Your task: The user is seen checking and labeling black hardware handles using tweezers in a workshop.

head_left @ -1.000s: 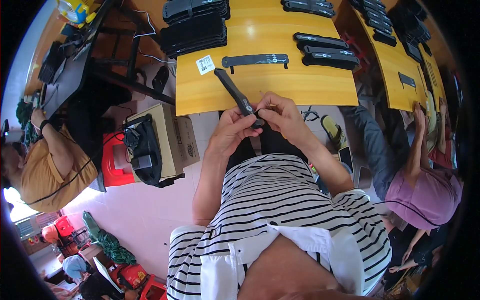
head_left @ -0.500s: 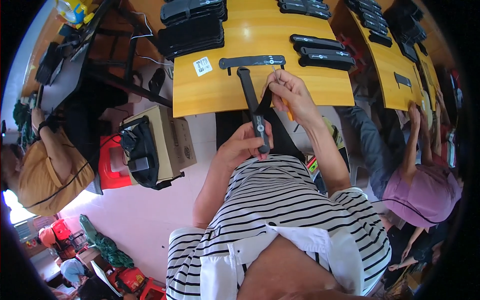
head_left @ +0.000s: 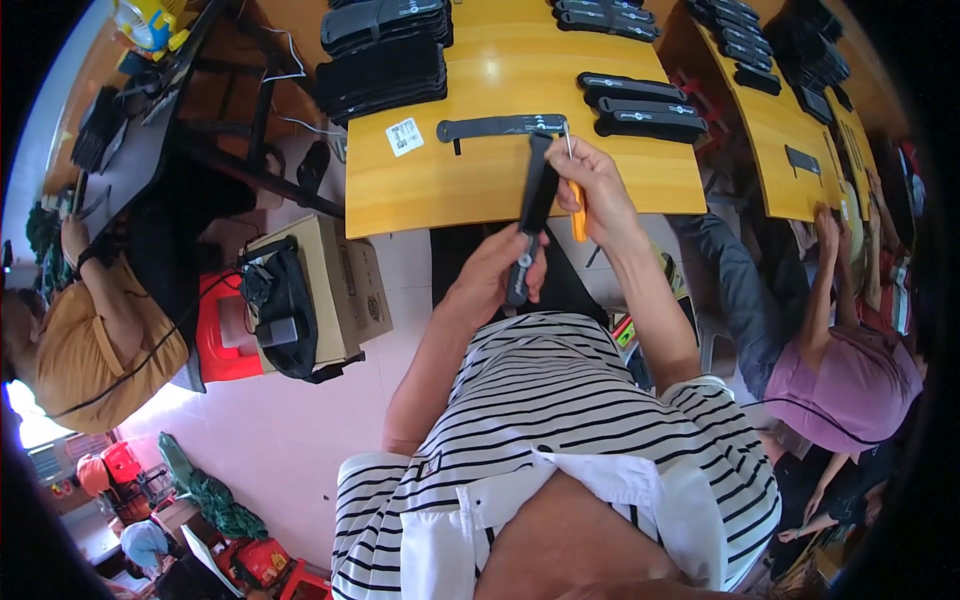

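Note:
A black strap [head_left: 538, 192] with pale printing runs up and away between my two hands, just over the table's near edge. My left hand [head_left: 483, 272] is closed around its lower part, and the rounded near end sticks out below the fingers. With thumb and fingers my right hand [head_left: 598, 188] pinches the strap near its far end. That same hand also holds a tool with an orange handle [head_left: 578, 210] and a thin metal shaft pointing away from me. Beyond my hands, a similar dark strap [head_left: 490, 127] lies crosswise on the yellow table [head_left: 400, 195].
Stacks of black straps stand at the table's far left [head_left: 385, 75] and right [head_left: 645, 115]. A white label [head_left: 404, 137] lies at the left. A cardboard box [head_left: 355, 290] with a black bag [head_left: 285, 310] stands left of me. Other people sit on both sides.
The strap has gone from folded, with its far piece loose, to stretched between my hands. My right hand has moved slightly right, its tool now more upright.

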The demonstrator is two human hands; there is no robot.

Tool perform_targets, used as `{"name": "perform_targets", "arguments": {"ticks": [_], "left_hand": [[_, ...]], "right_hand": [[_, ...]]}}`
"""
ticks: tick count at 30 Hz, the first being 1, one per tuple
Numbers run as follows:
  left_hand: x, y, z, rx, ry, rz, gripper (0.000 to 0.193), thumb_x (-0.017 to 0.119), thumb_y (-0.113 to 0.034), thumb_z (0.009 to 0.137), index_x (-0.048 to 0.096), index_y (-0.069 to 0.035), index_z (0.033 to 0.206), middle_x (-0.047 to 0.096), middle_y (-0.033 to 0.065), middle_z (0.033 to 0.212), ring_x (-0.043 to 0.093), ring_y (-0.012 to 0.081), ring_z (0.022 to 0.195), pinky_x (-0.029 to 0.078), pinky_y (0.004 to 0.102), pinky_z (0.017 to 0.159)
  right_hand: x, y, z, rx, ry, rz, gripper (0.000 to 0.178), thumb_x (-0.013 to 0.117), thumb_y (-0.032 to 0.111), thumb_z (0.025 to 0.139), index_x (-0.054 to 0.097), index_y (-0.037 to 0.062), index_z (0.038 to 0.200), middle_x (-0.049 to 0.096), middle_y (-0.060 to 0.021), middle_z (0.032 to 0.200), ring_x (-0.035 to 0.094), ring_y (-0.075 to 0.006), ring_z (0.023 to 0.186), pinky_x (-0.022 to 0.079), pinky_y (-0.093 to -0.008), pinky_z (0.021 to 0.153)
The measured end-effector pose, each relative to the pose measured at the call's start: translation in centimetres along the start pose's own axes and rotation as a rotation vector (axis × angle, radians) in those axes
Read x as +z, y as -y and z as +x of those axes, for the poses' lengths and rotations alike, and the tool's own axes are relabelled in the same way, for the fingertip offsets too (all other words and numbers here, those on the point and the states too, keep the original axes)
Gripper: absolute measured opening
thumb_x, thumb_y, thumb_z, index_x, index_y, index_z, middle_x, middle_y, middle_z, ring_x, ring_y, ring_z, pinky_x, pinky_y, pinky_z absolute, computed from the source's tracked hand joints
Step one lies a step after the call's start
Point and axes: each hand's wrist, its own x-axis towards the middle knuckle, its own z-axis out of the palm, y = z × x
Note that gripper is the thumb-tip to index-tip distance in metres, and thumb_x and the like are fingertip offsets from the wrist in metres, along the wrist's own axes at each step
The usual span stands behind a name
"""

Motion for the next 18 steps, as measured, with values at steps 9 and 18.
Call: {"name": "perform_targets", "arguments": {"ticks": [9, 18], "left_hand": [[0.8, 2.1, -0.4, -0.024, -0.23, 0.096, 0.024, 0.037, -0.029, 0.094, 0.045, -0.006, 0.095, 0.048, 0.0036, 0.061, 0.049, 0.0122, 0.054, 0.043, 0.025, 0.052], [1.0, 1.1, 0.6, 0.022, -0.438, 0.255, 0.024, 0.036, -0.027, 0.093, 0.049, -0.006, 0.097, 0.049, 0.0033, 0.065, 0.05, 0.0132, 0.055, 0.043, 0.0249, 0.051]], "right_hand": [[-0.9, 3.4, -0.3, -0.285, -0.115, -0.306, 0.013, 0.052, 0.015, 0.089, 0.056, 0.0037, 0.092, 0.049, 0.0012, 0.059, 0.033, -0.0014, 0.04, 0.025, -0.0143, 0.038], [2.2, -0.7, -5.7, -0.437, 0.116, -0.806, 0.023, 0.072, -0.002, 0.063, 0.061, -0.0013, 0.083, 0.052, 0.0001, 0.075, 0.04, -0.0034, 0.054, 0.031, -0.0178, 0.049]]}}
